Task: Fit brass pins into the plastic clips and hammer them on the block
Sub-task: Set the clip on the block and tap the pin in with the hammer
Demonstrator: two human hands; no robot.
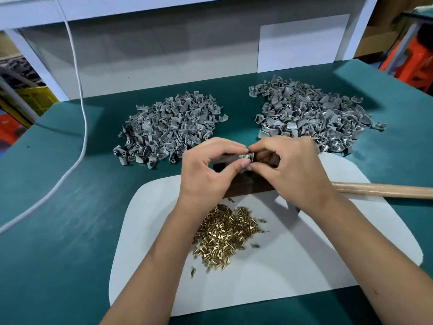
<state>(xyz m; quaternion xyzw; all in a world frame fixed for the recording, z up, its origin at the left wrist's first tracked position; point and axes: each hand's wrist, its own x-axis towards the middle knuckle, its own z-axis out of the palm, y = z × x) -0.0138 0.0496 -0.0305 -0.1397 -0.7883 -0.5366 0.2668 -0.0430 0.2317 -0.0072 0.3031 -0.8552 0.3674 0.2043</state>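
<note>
My left hand (210, 170) and my right hand (290, 170) meet above the dark block (246, 185), fingertips pinching one small grey plastic clip (244, 156) between them. Whether a pin sits in it I cannot tell. A heap of brass pins (226, 233) lies on the white sheet (304, 266) between my forearms. Two piles of grey plastic clips lie beyond the hands: a left pile (168, 127) and a right pile (309, 111). The hammer's wooden handle (384, 190) lies to the right, its head hidden behind my right wrist.
A white cable (79, 95) hangs down and curves across the green table top (58, 207) on the left. A grey back panel (164, 50) closes the far side. Yellow and orange crates stand off the table's sides.
</note>
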